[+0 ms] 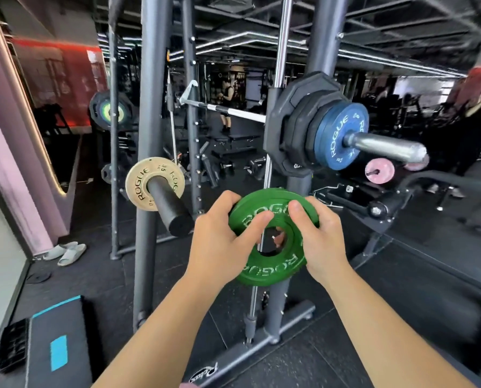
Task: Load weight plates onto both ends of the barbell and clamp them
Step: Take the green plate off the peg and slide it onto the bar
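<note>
- Both my hands are on the green Rogue plate (270,239), held in the air in front of me, below and left of the loaded barbell sleeve (387,145).
- Left hand (219,242) grips the plate's left edge, thumb lying across the face toward the centre hole; fingers wrapped behind the rim.
- Right hand (320,236) grips the right edge, thumb over the top face; both hands clamped on, nothing loose.
- Plate is tilted, face partly up toward me, hole not lined up with any sleeve yet.
- Sleeve end already carries black plates (292,121) with a blue Rogue plate (342,135) outermost; bare steel shows past it, no clamp visible there.
- Tan Rogue plate (138,186) sits on a black storage peg (169,208) at left, near my left hand.
- Risk: tilt kept on approach means the hole catches the sleeve tip and jams or slips from my hands.
- Risk: left thumb near the hole could get pinched against the sleeve.
- Risk: swinging it up may knock the rack upright (298,208) just behind.
- Risk: no collar means plates can slide off.
</note>
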